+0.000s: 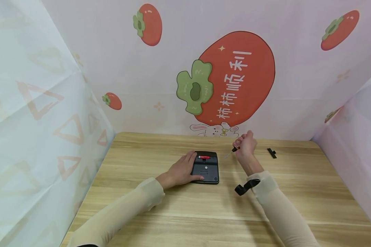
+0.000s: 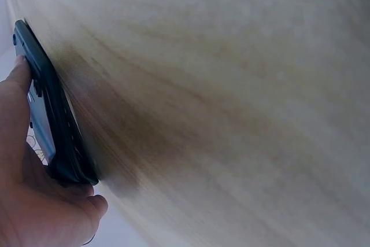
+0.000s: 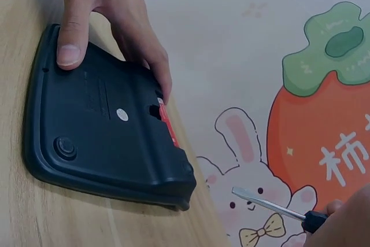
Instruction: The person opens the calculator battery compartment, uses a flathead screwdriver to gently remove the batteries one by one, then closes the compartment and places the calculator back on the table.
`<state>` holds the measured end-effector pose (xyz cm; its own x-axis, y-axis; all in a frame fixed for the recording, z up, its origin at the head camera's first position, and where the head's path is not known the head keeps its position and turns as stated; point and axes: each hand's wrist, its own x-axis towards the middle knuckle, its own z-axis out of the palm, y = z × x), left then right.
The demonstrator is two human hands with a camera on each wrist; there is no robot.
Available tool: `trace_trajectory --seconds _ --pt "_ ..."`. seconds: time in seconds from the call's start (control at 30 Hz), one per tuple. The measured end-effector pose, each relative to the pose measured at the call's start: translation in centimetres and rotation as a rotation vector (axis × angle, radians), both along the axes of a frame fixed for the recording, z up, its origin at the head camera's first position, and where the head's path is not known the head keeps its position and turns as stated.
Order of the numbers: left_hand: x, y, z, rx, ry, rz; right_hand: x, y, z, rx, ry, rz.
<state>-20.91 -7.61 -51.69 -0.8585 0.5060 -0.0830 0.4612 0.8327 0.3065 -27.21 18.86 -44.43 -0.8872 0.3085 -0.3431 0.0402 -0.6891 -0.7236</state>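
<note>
A black calculator [image 1: 208, 173] lies face down on the wooden table, its back showing a round foot and a small white sticker. Its battery slot is uncovered, and a red battery [image 1: 204, 157] sits in it. My left hand [image 1: 181, 168] holds the calculator by its left side, thumb [image 3: 70, 55] pressed on the back and fingers at the far edge. To the right, my right hand [image 1: 246, 145] grips a flat-tipped screwdriver [image 3: 269, 205] by its dark handle. The bare metal blade points toward the calculator, apart from it.
A small black battery cover [image 1: 272, 153] lies on the table [image 1: 284, 192] to the right of my right hand. Behind the table stands a printed backdrop [image 1: 160, 113] with persimmons and a rabbit. A black strap [image 1: 246, 187] hangs from the right wrist.
</note>
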Motion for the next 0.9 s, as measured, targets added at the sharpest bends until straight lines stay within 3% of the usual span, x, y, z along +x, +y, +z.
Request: trace_trajectory --seconds 0.27,0.9 --pt "0.0 -0.1 0.1 0.006 -0.003 -0.005 0.0 -1.6 -0.1 0.092 -0.007 0.022" --pt "-0.1 -0.1 0.2 0.006 -0.005 -0.018 -0.2 -4.1 -0.9 0.151 0.072 0.016"
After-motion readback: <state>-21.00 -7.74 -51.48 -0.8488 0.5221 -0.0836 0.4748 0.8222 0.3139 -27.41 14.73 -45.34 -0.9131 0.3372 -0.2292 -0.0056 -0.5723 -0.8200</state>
